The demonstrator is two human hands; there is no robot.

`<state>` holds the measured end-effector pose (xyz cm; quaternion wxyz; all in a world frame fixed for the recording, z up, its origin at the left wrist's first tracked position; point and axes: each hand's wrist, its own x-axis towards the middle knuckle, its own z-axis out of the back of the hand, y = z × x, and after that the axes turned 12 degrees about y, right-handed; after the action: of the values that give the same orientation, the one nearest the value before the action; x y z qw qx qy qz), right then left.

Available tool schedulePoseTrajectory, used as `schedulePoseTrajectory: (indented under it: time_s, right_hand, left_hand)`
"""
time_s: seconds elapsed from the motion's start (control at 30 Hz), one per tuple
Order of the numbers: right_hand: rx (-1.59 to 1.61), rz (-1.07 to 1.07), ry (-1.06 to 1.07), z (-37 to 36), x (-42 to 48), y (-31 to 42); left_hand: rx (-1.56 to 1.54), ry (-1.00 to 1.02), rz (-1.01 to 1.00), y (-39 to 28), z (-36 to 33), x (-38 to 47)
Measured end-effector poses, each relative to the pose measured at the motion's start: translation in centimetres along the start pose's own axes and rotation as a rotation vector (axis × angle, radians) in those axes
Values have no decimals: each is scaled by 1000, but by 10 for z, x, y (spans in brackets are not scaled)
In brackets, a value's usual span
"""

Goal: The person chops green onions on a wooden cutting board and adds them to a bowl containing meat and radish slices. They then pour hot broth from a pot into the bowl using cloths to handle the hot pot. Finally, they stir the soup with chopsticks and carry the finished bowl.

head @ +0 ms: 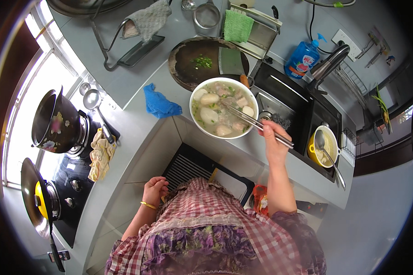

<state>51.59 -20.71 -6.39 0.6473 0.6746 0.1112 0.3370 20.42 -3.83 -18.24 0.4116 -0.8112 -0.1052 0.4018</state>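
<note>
My right hand point(274, 141) grips a pair of metal chopsticks point(247, 120). Their tips dip into a white bowl point(192, 118) of pale soup with meat chunks, whitish rounded pieces and chopped scallion. The bowl stands near the counter's edge, in front of a round wooden chopping board point(180, 65). On that board lie a small heap of chopped scallion point(202, 62) and a cleaver point(230, 61), whose wooden handle reaches the bowl's rim. Beside the checked apron point(199, 202), my left hand point(155, 191) hangs low with its fingers curled, and nothing shows in it.
A blue cloth point(160, 101) lies left of the bowl. To the right are a black sink point(289, 94), a blue pump bottle point(301, 61) and a yellow-and-white colander point(313, 147) with a ladle. The stove at left holds a dark pot point(60, 127) and a wok point(29, 192).
</note>
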Motion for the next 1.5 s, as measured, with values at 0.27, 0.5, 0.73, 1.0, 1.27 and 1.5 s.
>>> schedulePoseTrajectory:
  time_s: [0.27,0.5,0.73,1.0,1.27,1.5]
  right_hand:
    - [-615,469,146,-56,-1,2]
    - [-569,431,9,-43,-3,19]
    - [-537,326,-52,-22,-17,29]
    - [-435,213,5,-31,-18,27]
    - [-588,352,48,-43,-4,36]
    - [-617,357,41,-41,-3,46]
  left_hand:
    - [43,18,60,13,-1,-1]
    - [13,39,104,9,-8,-1]
    - [17,47,94,11,-1,2]
    - [2,68,100,10,0,7]
    - [21,69,103,8,1,9]
    - [44,69,110,8,5,12]
